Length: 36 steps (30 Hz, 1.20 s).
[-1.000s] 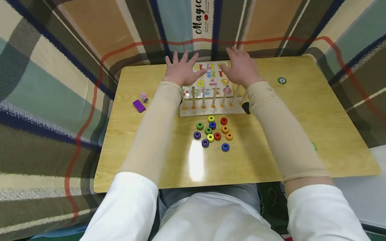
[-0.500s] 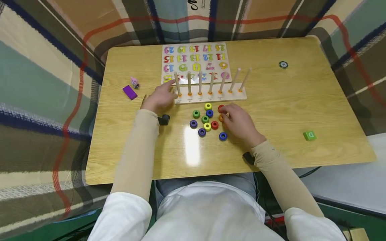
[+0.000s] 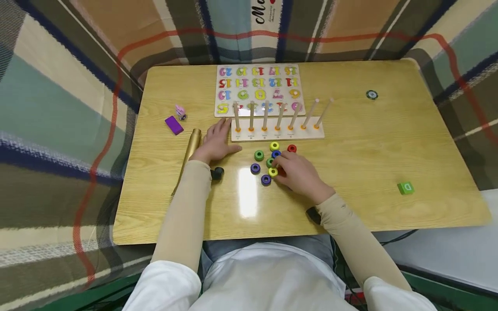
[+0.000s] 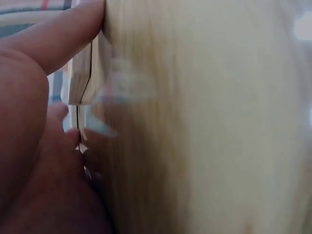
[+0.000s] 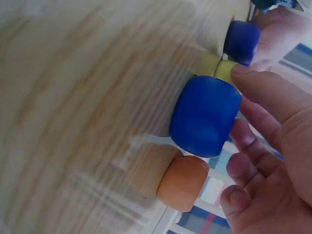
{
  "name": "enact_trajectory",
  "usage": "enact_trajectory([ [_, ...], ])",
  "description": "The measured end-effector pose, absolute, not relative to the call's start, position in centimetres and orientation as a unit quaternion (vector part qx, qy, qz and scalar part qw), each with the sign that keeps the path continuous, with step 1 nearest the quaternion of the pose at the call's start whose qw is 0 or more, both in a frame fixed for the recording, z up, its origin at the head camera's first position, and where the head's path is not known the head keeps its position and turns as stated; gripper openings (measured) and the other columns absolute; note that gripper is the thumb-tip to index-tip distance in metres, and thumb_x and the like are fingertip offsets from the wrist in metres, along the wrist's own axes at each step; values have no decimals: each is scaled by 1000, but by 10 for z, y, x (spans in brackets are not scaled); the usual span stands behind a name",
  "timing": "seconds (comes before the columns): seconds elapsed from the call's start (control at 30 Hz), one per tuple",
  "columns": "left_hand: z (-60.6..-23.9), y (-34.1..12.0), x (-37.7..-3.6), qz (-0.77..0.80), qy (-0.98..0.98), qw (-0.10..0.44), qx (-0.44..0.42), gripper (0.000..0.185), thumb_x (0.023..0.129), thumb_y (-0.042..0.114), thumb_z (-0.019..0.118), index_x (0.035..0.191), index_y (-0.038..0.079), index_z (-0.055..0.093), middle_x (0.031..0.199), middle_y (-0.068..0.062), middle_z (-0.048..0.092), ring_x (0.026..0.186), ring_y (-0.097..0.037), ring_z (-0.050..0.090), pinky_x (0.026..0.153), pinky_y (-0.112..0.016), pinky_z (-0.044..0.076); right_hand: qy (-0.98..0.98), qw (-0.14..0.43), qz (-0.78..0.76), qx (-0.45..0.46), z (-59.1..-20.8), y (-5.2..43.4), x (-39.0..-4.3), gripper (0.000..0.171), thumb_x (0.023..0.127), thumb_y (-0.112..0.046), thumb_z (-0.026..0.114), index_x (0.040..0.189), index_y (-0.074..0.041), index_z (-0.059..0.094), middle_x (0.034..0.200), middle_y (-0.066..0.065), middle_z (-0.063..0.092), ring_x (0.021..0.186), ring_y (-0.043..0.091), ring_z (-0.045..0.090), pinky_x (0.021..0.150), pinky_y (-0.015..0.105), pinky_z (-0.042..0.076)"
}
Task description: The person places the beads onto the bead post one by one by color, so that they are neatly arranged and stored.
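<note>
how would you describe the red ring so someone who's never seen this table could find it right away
Start at the wooden peg board with its row of upright pegs, near the middle of the table. Just in front of it lies a cluster of coloured rings by the right hand. The red ring lies at the cluster's right edge, close to the board, and is the only red one in plain view.

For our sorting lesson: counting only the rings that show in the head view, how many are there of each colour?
yellow rings: 2
green rings: 2
purple rings: 2
blue ring: 1
red ring: 1
Total: 8; the right hand hides others.
</note>
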<state>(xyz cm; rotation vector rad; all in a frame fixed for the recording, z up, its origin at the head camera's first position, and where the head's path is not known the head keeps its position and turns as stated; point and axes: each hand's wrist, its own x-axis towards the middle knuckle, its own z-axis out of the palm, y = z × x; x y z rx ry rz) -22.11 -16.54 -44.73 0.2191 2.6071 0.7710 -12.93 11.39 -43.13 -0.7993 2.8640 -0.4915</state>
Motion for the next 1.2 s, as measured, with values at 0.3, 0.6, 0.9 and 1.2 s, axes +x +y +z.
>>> enact_trajectory([
  [0.3, -457, -160, -211, 262, 943, 191, 81, 88, 101, 52, 56, 166, 23, 4, 174, -4, -10, 159, -38, -5, 126, -63, 4, 933, 92, -184, -296, -434, 107, -123, 24, 85, -21, 81, 101, -12, 67, 94, 1, 64, 83, 16, 56, 75, 33, 51],
  [0.6, -452, -161, -210, 270, 941, 184, 86, 88, 101, 53, 56, 166, 23, 6, 174, -3, -10, 159, -36, -4, 127, -62, 5, 903, -10, -361, -234, -372, 72, -172, 30, 92, -14, 74, 119, -7, 63, 111, 9, 65, 78, 20, 51, 67, 31, 41],
  [0.9, -453, -162, -206, 278, 939, 186, 77, 88, 100, 53, 58, 165, 22, 8, 174, -3, -8, 159, -35, -3, 126, -62, 6, 932, -72, -299, -192, -352, 21, -213, 34, 97, -28, 70, 127, -13, 64, 126, 6, 67, 98, 21, 68, 70, 37, 55],
  [1.2, -456, -163, -210, 270, 941, 187, 75, 87, 101, 52, 57, 166, 24, 5, 174, -2, -11, 159, -35, -6, 127, -60, 3, 928, -80, -313, -187, -352, 42, -207, 26, 99, -22, 68, 121, -10, 67, 117, 8, 67, 84, 22, 63, 71, 37, 53],
])
